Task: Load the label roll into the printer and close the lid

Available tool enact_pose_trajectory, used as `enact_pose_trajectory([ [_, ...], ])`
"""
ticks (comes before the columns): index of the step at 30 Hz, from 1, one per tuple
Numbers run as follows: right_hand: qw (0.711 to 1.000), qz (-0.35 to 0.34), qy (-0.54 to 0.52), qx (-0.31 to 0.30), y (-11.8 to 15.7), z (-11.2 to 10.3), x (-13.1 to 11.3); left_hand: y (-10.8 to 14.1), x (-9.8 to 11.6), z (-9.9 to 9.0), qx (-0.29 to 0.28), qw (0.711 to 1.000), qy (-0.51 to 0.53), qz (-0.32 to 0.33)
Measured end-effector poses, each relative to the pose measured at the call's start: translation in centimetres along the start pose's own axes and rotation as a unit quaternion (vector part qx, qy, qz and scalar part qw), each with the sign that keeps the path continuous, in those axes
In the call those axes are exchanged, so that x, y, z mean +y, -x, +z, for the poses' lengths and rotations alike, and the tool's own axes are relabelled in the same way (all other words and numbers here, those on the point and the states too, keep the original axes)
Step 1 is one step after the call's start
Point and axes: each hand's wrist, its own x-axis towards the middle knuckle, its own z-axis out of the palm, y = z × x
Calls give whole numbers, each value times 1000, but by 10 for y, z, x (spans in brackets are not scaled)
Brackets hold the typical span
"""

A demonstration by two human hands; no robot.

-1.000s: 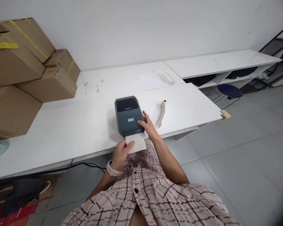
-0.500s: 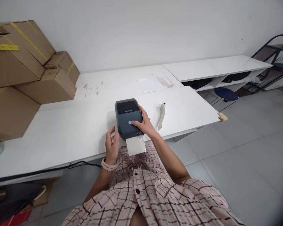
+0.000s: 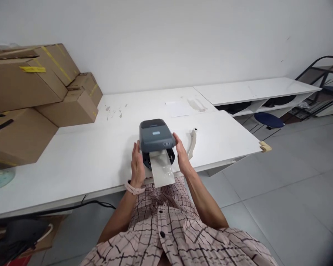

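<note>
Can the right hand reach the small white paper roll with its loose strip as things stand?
Probably yes: the right hand sits between the boxy dark grey printer and white paper roll, with nothing visible in the way.

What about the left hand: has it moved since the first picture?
Yes: the left hand has gone left and forward, judged against the white strip on the table.

White table [image 3: 100, 155], printer [image 3: 157, 137], curled strip [image 3: 192, 143], boxes [image 3: 68, 107]

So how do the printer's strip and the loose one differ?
The printer strip juts from the label printer; the loose strip lies apart on the table. The printer strip looks broad and fairly flat, the loose strip narrower and curved, with one end rolled. Both are pale.
</note>
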Motion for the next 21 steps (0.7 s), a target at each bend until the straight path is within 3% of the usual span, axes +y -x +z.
enact_pose_trajectory([
  [3, 998, -35, 38, -28, -35, 3, -21, -39, 5, -1, 48, 998, -27, 31],
  [6, 993, -72, 91, -28, -80, 11, -32, -71, -8, 2, 76, 989, -124, -40],
  [10, 974, -115, 198, -4, -128, 22, -32, -82, -32, 7, 43, 967, -211, -137],
  [13, 934, -172, 314, 5, -138, 26, -31, -79, -40, 8, 5, 966, -202, -164],
  [16, 883, -181, 419, -111, -135, 30, -25, -79, -43, 7, 0, 966, -214, -144],
  [19, 818, -98, 488, -287, -135, 39, -11, -82, -44, 8, 10, 967, -215, -136],
  [21, 792, -42, 511, -332, -140, 48, 1, -83, -46, 9, 17, 968, -206, -146],
])
